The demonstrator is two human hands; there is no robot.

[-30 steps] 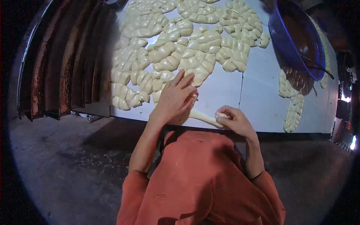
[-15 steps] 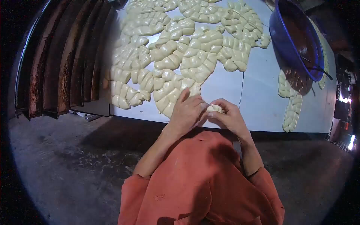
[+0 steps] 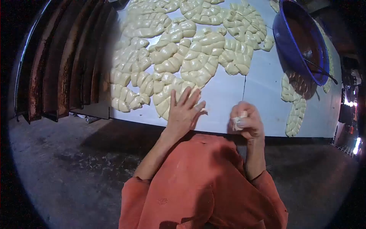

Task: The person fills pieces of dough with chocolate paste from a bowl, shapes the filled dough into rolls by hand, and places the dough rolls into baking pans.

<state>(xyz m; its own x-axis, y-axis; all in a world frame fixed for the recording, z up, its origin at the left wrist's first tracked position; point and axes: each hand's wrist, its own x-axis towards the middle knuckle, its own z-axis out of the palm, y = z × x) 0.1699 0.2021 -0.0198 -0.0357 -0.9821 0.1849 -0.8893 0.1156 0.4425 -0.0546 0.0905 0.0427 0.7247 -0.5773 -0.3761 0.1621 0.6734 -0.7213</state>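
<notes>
My left hand [image 3: 182, 111] lies with fingers spread over the front edge of the nearest dough pieces [image 3: 162, 97]. Its thumb points right, with a whitish smear on it. To the right, above the table's front edge, my right hand [image 3: 251, 123] is closed and slightly blurred. A small pale lump of dough [image 3: 239, 121] sticks out between its fingers. Many shiny, pale dough pieces [image 3: 202, 65], pressed close together, cover the left and middle of the white table [image 3: 225, 93].
At the back right stands a blue basin [image 3: 282, 34] with brown contents and a dark-handled tool [image 3: 324, 72]. A strip of dough [image 3: 296, 114] lies in front of it. Rusty metal trays [image 3: 65, 68] stand in a row along the left side.
My hands have parted. The right has moved right, carrying the dough lump; the left has opened out flat, slightly lower and to the left.
</notes>
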